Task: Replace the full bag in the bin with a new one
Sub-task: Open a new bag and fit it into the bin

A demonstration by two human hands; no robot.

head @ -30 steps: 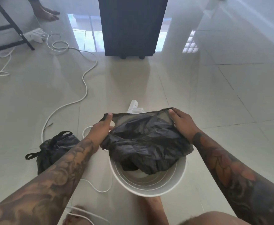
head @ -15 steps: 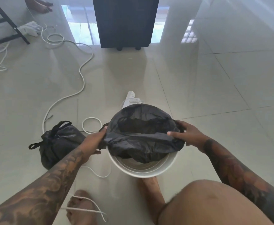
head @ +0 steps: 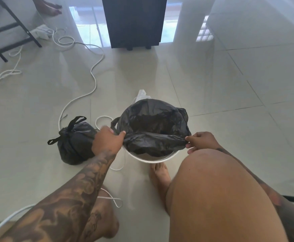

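A white round bin (head: 153, 158) stands on the tiled floor in front of me. A new black bag (head: 151, 126) sits in it with its mouth spread open; its far edge lies over the far rim, and the near rim is bare. My left hand (head: 107, 141) pinches the bag's near edge at the left side. My right hand (head: 199, 141) pinches the same edge at the right side, stretching it taut. The full black bag (head: 74, 142), tied at the top, rests on the floor to the left of the bin.
White cables (head: 90, 81) loop over the floor left of and behind the bin, with a power strip (head: 141, 94) just behind it. A dark cabinet (head: 134, 21) stands farther back, a black frame (head: 11, 32) at far left. My knee (head: 217, 189) and feet are close below.
The bag's mouth has been spread wide and pulled down over the bin's far rim. Both hands have slid to the near edge. My knee has risen into view.
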